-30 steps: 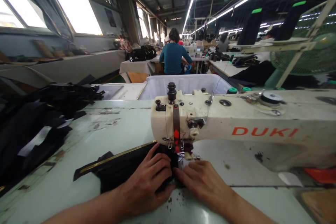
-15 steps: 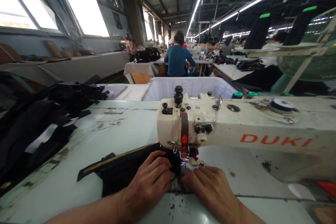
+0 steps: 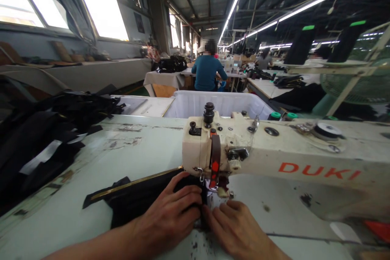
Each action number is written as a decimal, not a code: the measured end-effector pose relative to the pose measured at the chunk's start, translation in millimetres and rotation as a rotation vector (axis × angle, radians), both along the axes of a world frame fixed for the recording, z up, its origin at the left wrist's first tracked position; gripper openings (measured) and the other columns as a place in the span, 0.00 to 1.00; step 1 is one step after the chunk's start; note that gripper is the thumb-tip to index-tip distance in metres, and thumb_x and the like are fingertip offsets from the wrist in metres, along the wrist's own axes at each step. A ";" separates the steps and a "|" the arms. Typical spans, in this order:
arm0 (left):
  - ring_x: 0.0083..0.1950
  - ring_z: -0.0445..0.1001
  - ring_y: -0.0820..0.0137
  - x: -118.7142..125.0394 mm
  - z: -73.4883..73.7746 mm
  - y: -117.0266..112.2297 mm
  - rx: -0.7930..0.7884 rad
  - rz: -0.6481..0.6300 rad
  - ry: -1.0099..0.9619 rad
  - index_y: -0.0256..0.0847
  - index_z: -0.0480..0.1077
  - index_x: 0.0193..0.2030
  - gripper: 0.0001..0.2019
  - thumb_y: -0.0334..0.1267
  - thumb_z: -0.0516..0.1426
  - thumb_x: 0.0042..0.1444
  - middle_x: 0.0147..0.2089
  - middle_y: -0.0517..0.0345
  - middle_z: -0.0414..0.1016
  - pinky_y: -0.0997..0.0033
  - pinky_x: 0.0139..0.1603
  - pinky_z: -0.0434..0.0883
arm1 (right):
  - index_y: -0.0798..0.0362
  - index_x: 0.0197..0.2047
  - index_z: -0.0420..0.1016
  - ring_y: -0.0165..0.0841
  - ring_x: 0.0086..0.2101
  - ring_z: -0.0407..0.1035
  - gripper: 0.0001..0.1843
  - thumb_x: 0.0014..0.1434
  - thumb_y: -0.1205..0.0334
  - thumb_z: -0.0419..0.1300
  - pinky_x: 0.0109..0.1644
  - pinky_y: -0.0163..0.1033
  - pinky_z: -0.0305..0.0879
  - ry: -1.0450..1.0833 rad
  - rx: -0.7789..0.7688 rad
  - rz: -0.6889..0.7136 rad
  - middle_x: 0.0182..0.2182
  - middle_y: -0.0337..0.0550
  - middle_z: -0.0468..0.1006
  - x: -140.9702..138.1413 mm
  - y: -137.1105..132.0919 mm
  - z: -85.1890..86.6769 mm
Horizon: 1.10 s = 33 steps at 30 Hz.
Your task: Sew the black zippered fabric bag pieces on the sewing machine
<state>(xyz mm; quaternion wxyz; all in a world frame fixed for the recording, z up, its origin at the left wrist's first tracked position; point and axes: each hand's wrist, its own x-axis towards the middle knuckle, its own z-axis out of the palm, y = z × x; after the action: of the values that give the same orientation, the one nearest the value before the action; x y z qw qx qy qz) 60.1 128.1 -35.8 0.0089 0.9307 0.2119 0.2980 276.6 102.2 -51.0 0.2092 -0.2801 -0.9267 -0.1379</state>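
Observation:
A black fabric piece [image 3: 137,199] with a gold zipper [image 3: 137,181] along its far edge lies on the sewing table, its right end by the presser foot of a sewing machine [image 3: 258,138]. My left hand [image 3: 175,207] presses down on this cloth with bent fingers, just left of the needle area. On the near right side of the foot, my right hand [image 3: 236,223] is closed, its fingertips at the cloth's right edge. The two hands nearly touch. The fingers hide the part of the cloth between them, and the needle tip cannot be made out.
Heaped black garment pieces [image 3: 39,142] cover the table's left side. A white plastic bin [image 3: 225,97] stands behind the machine. Thread cones [image 3: 300,46] sit on a stand at right, near a green fan [image 3: 356,81]. Ahead, a person in a teal top [image 3: 209,71] sits facing away.
The black fabric has shifted slightly left. My right hand has moved left, closer to my left hand and the cloth's edge. The camera view has tilted a little.

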 end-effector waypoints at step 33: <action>0.56 0.71 0.64 -11.5 -14.2 54.2 -0.051 0.002 0.169 0.46 0.71 0.47 0.11 0.28 0.54 0.63 0.47 0.58 0.79 0.46 0.70 0.37 | 0.57 0.54 0.71 0.29 0.16 0.69 0.19 0.71 0.57 0.45 0.19 0.37 0.56 0.019 0.097 -0.190 0.21 0.34 0.75 5.7 19.9 -28.7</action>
<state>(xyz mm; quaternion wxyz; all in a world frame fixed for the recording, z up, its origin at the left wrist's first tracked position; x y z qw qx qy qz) 48.6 182.3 -50.0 0.0145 0.9517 0.2206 0.2128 282.3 122.1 -79.8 0.2173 -0.3577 -0.8861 -0.1993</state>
